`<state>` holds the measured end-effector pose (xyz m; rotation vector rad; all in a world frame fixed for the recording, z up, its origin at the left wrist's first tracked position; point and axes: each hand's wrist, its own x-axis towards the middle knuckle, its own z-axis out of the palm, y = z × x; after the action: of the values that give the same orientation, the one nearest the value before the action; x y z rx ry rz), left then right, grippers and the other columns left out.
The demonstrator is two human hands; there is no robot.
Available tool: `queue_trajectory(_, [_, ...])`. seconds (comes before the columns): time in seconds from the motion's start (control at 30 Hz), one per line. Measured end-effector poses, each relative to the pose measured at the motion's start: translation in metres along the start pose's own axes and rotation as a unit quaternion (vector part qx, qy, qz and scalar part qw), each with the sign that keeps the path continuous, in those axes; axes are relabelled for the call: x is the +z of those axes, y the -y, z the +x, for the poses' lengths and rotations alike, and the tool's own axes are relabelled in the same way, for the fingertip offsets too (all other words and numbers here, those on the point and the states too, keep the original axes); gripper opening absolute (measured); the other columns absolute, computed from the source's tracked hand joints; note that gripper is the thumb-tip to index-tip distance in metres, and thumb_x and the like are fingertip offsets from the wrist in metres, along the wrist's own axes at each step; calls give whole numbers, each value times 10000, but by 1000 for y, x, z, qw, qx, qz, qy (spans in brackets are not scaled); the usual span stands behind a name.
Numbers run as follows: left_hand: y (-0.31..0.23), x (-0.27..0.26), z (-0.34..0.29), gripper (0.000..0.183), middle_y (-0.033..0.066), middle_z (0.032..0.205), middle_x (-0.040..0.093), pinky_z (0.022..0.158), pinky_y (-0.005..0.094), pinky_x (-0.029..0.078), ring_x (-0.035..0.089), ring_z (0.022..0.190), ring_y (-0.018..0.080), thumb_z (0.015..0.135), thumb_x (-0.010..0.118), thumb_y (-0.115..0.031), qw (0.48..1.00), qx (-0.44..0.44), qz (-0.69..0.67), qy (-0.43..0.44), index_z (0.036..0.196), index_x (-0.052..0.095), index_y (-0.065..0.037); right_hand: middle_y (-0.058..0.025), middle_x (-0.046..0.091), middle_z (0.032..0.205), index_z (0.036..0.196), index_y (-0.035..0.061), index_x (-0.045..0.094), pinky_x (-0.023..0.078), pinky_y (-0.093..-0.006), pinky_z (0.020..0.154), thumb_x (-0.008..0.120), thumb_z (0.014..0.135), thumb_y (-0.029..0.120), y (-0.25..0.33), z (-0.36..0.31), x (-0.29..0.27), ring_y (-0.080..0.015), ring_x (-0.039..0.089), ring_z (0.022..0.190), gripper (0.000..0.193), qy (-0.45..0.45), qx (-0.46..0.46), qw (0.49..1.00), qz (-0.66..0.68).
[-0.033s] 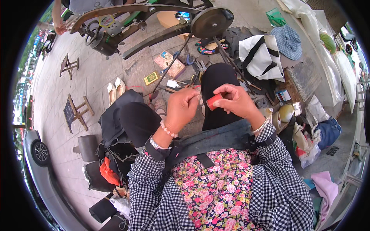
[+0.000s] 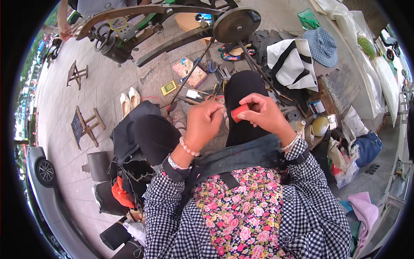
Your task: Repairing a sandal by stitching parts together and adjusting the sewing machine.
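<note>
My right hand [image 2: 265, 113] grips a small red spool of thread [image 2: 238, 114] between thumb and fingers, above my right knee. To the left of it, at the same height, my left hand [image 2: 203, 121] is closed in a pinch, fingertips pointing toward the spool. What it pinches is too fine to make out. A short gap separates the two hands, and no thread can be clearly seen across it. A dark apron [image 2: 237, 153] lies over my lap beneath my wrists.
A hand-cranked sewing machine [image 2: 172, 26] with a round wheel stands ahead on thin legs. Tools, a yellow box [image 2: 168, 87] and pale shoes [image 2: 129, 102] lie on the paving. Folding stools [image 2: 88, 125] stand left; a white-and-black bag [image 2: 292, 64] lies right. Another person's hand [image 2: 65, 32] shows far left.
</note>
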<state>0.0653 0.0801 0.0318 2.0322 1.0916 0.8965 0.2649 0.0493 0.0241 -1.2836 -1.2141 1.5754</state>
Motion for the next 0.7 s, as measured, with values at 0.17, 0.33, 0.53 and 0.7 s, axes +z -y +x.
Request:
queue_trajectory(0.17, [-8, 7, -14, 65, 111, 675, 589, 510, 266, 419, 557, 565, 205, 720, 602, 13, 998, 55, -17, -23, 784, 610, 10, -10, 585, 761, 960, 19, 529, 399, -170, 431, 679, 739, 118, 1, -2, 8, -23, 514, 568, 285, -74, -55, 996, -10])
queue_trajectory(0.33, [-9, 13, -20, 92, 86, 662, 584, 519, 261, 409, 534, 560, 170, 739, 603, 2, 997, 75, -35, -4, 831, 610, 3, -27, 569, 785, 977, 11, 515, 438, -180, 441, 667, 762, 107, 0, -2, 12, -38, 520, 566, 280, -127, -65, 989, 43])
queue_trajectory(0.53, [5, 22, -23, 64, -28, 688, 577, 570, 200, 379, 486, 632, 41, 797, 574, -24, 938, -179, -286, 72, 834, 621, 0, -37, 560, 776, 988, -5, 510, 472, -213, 468, 637, 793, 92, -4, -2, 15, -70, 523, 550, 252, -92, -66, 969, 218])
queue_trajectory(0.7, [18, 24, -22, 76, -47, 723, 576, 557, 179, 356, 455, 636, 11, 805, 572, -32, 895, -237, -372, 66, 840, 635, -6, -42, 570, 785, 1010, -3, 517, 482, -229, 480, 609, 823, 129, -10, 0, 12, -85, 533, 564, 246, -29, -21, 961, 274])
